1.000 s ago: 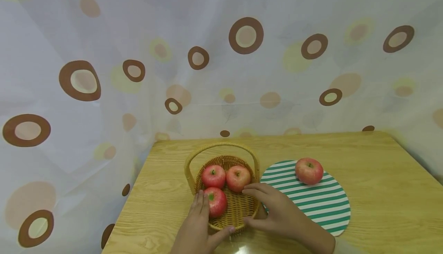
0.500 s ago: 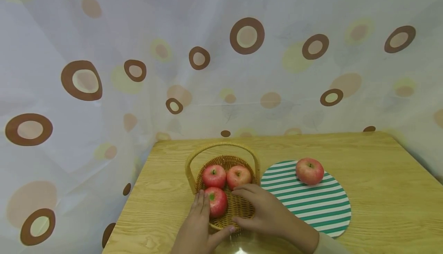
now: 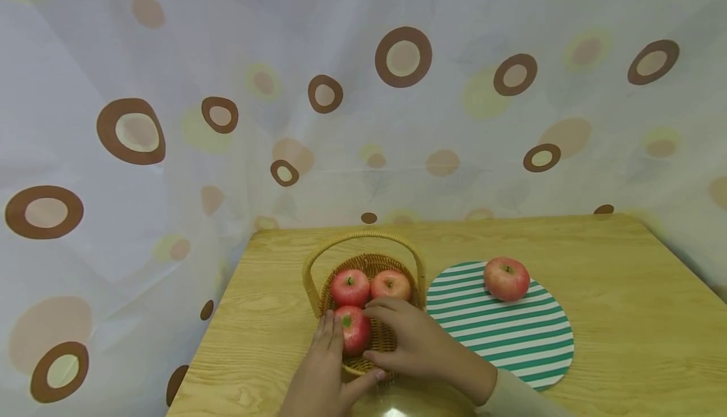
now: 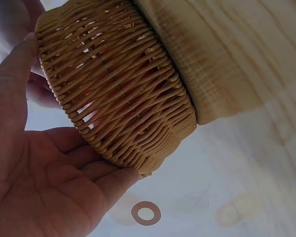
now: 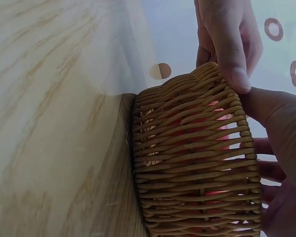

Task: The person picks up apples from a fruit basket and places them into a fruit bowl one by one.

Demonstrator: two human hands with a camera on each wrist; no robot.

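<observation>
You had three apples in the basket and a fourth apple left on the striped mat, your left hand spread-fingered against the basket, your right hand finger-parted beside the front apple.

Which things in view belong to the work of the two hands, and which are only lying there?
Seem part of the work:
basket
front apple in it
back left apple
back right apple
left hand
right hand

Seem only lying there, no hand on them (may belong too):
striped mat
apple on the mat
</observation>
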